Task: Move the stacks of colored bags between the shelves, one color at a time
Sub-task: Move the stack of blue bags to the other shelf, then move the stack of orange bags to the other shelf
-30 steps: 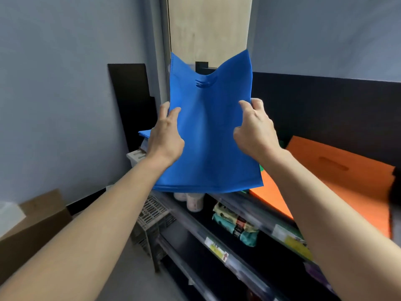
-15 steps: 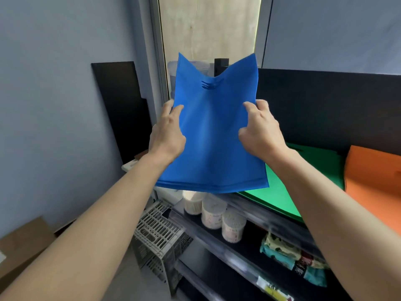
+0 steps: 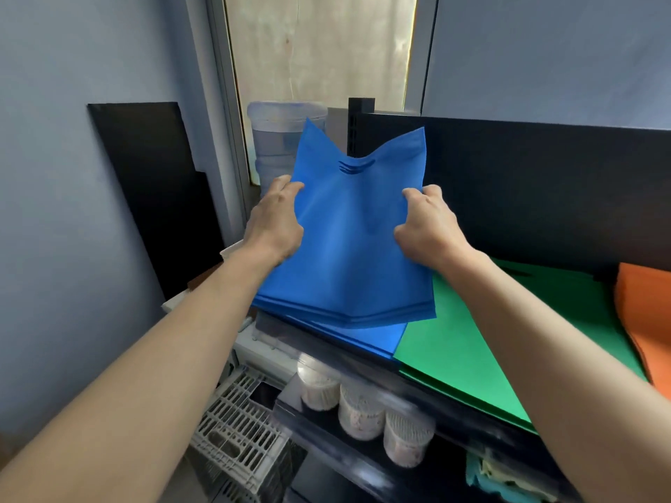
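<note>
The left hand [image 3: 276, 221] has its grip closed on the left edge of the stack of blue bags [image 3: 348, 255], fingers curled onto the top face. The right hand [image 3: 430, 226] pinches the right edge the same way, thumb and fingers folded over the fabric. Between the two grips the stack is held tilted, with its cut-out handle end raised toward the wall and its folded bottom edge low, just above the left end of the top shelf [image 3: 319, 344]. More blue fabric [image 3: 377, 339] lies flat on the shelf directly beneath that low edge. Just beside it to the right lie the green bags [image 3: 454, 343], and further right the orange bags [image 3: 646, 321], both flat on the same shelf. On the shelf below stand three round tubs [image 3: 361, 412]. A white slatted crate [image 3: 236, 430] sits lower left, a clear water jug [image 3: 279, 139] stands behind the blue stack, and a black panel [image 3: 152, 194] leans against the left wall.
</note>
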Demonstrator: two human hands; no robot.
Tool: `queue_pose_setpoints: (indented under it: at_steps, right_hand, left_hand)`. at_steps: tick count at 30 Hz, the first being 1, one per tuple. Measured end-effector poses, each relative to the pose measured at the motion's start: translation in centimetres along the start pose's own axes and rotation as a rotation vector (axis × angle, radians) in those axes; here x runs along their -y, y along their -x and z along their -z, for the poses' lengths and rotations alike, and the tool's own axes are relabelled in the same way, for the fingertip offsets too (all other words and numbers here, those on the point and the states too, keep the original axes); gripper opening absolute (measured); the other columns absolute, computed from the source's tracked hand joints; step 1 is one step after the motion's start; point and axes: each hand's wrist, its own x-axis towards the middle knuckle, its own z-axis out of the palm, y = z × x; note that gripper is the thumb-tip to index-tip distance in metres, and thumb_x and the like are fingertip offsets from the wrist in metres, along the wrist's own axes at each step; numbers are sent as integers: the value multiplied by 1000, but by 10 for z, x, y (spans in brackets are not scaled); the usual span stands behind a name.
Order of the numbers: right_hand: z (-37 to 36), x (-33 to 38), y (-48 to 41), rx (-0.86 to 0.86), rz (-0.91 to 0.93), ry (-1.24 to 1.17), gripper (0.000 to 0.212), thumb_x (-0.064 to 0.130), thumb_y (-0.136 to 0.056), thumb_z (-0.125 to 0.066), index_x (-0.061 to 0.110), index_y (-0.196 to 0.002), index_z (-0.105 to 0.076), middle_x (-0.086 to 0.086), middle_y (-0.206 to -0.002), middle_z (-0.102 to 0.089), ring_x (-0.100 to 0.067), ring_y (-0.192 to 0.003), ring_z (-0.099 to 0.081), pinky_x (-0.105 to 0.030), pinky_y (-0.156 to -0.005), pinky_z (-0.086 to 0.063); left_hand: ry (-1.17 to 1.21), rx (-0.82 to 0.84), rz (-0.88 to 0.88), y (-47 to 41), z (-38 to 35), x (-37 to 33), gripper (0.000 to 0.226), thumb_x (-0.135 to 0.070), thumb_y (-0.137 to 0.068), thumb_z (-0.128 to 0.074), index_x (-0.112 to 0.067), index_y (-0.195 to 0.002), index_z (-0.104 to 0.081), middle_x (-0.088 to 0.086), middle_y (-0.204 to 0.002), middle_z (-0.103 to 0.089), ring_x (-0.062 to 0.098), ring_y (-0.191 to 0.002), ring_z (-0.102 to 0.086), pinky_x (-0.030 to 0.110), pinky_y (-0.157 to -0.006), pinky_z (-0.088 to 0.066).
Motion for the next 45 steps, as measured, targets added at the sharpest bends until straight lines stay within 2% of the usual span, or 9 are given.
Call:
queue_pose_setpoints:
  at_steps: [8,13,15,17,18,22,26,35,45]
  right_hand:
    - [-39,15,-24,99,-222,143,42,2,-88,-42,1,-130,-41,-15,-131,-33,-37,-109,-51,-44,-94,-46]
    - [-63,19,-21,136,-364,226,41,-2,-88,-38,2,-128,-45,-15,-129,-36,-35,-104,-54,-40,-86,-48]
    - [-69,19,-15,135,-411,225,34,-3,-87,-37,2,-118,-49,-14,-126,-37,-34,-95,-54,-38,-77,-47]
    - [-71,20,-9,103,-475,252,11,-4,-86,-40,4,-88,-47,-14,-120,-39,-31,-84,-49,-36,-67,-41]
    - [-72,20,-7,69,-494,273,13,-3,-86,-42,7,-78,-40,-14,-118,-40,-30,-84,-46,-35,-67,-37]
    - [-63,27,0,-10,-483,394,12,1,-85,-48,9,-90,-41,-13,-116,-45,-33,-105,-42,-35,-75,-32]
    - [-44,34,14,-137,-371,475,31,11,-89,-48,10,-120,-50,-10,-119,-50,-31,-108,-42,-35,-75,-27]
    - [50,3,111,-432,-308,615,32,21,-92,-49,13,-122,-53,-6,-124,-52,-29,-116,-41,-37,-85,-36]
    - [187,-96,304,-581,-582,820,36,25,-89,-57,10,-122,-54,-8,-125,-53,-30,-119,-42,-41,-98,-38]
  left_hand:
    - [48,246,-125,-45,-37,39,60,11,-81,-43,-9,-138,-40,3,-145,-34,23,-129,-40,28,-104,-30]
    - [8,445,-117,-55,-59,64,56,7,-82,-42,-10,-135,-42,11,-136,-37,32,-121,-46,42,-103,-39]
    - [-43,511,-117,-55,-65,70,48,5,-82,-40,-7,-128,-45,14,-130,-38,36,-116,-49,45,-98,-42]
    - [-77,565,-126,-55,-67,74,42,3,-83,-41,-6,-123,-48,15,-127,-38,37,-111,-49,44,-93,-44]
    - [-93,579,-129,-54,-67,75,40,3,-84,-41,-5,-122,-48,16,-127,-38,37,-110,-49,43,-92,-44]
    - [-249,487,-224,-51,-61,60,40,0,-85,-44,-7,-124,-49,17,-129,-39,38,-117,-41,45,-97,-33]
    - [-91,400,-412,-39,-52,10,41,-1,-86,-44,-10,-125,-50,13,-129,-43,33,-115,-42,41,-95,-30]
    - [398,131,-910,37,-22,-134,37,-5,-88,-47,-12,-123,-57,7,-123,-56,29,-108,-50,37,-92,-33]
    - [760,94,-1283,193,-4,-344,38,-3,-79,-44,-8,-109,-66,10,-109,-65,32,-97,-58,42,-85,-42]
